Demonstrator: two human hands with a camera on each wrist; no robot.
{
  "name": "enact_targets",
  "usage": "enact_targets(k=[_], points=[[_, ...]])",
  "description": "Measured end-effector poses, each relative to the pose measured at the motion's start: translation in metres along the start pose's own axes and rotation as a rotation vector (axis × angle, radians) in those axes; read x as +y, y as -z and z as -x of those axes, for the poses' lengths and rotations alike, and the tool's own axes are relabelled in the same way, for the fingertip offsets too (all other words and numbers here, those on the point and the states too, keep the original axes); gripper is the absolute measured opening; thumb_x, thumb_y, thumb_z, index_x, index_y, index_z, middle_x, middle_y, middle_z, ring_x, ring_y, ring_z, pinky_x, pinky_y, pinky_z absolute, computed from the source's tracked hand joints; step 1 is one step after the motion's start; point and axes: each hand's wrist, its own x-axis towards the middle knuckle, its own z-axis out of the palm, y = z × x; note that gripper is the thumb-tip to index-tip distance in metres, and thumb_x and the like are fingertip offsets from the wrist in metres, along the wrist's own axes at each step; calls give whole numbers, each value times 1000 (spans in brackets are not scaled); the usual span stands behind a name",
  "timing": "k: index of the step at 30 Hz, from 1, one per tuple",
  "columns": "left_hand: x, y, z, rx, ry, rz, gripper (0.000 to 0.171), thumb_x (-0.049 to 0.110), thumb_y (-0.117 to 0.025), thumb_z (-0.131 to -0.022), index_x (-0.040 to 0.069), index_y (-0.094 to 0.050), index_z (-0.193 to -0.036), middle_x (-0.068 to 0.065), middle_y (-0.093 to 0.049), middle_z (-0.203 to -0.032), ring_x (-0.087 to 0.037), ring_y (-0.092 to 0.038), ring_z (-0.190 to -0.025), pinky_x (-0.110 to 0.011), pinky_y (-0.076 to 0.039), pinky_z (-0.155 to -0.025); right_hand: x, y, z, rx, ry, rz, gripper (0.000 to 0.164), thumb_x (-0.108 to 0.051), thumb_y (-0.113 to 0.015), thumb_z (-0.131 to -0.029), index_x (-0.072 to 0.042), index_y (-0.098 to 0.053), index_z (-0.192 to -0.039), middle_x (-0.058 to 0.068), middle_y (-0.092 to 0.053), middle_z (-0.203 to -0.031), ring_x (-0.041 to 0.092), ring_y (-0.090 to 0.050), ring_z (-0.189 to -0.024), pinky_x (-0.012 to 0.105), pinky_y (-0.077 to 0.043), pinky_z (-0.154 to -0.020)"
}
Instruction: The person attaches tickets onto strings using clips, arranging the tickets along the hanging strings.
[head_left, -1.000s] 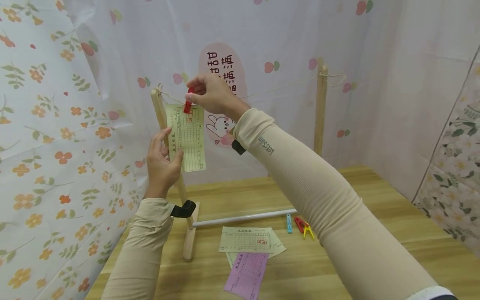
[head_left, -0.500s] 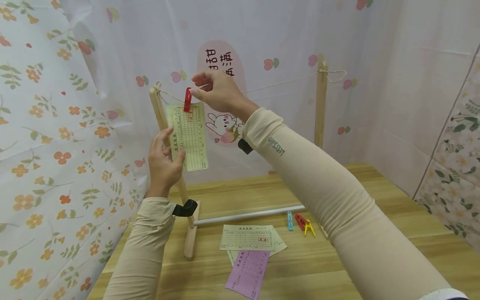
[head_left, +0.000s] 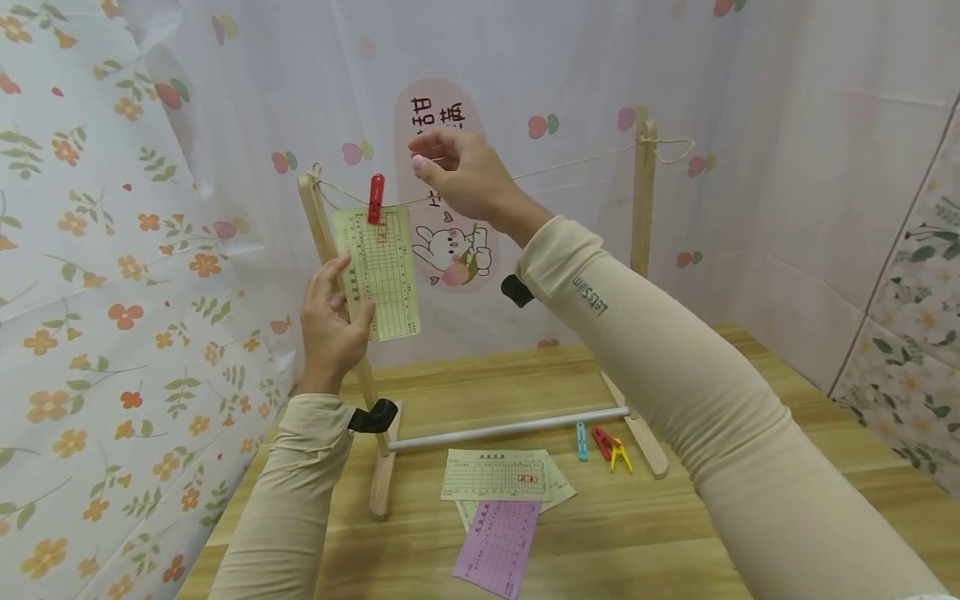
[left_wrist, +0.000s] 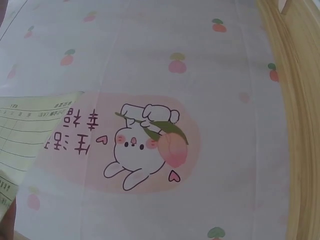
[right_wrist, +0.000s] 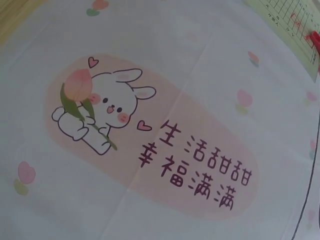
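Note:
A pale green printed form (head_left: 386, 283) hangs from a string, with a red clothespin (head_left: 376, 200) clipped over its top edge. My left hand (head_left: 330, 333) holds the form at its lower left side, thumb in front and fingers along the edge. In the left wrist view, part of the form (left_wrist: 20, 135) shows at the left, a sliver of hand below it. To the right of the clothespin, my right hand (head_left: 472, 175) is raised before the string, fingers loosely bent and holding nothing. The right wrist view catches a corner of the form (right_wrist: 295, 30) at top right.
Wooden posts (head_left: 642, 208) carry the string, and a white rod (head_left: 510, 427) joins their feet. On the wooden table (head_left: 600, 533) lie green forms (head_left: 495, 473), a purple form (head_left: 497, 546), and blue (head_left: 581, 442), red (head_left: 602, 443) and yellow clothespins (head_left: 619, 457). Patterned cloth hangs behind.
My right hand has let go of the red clothespin and moved up and to the right, away from it. The clothespin stays on the string and form; my left hand has barely moved.

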Motion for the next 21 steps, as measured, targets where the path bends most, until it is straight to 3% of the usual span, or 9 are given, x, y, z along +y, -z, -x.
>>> enact_targets(k=[8,21], points=[[-1,-2,2,-12,17,-8,56,-14,-61,-75,-6,-44,-127,-21,-42,-129,-26,-48,-74,-11,-35,-53,8,13,13,21,33,-5,29,-17,-53,-92,-8,-54,-119,4,-57,-116,12,-56,-100,22,-43,-85],[0,1,5,-26,14,4,59,-12,-59,-70,-6,-44,-128,-24,-45,-122,-28,-44,-75,-10,-33,-50,24,31,39,44,81,-28,27,-14,-53,-92,-4,-54,-117,5,-59,-111,13,-58,-98,26,-45,-86]])
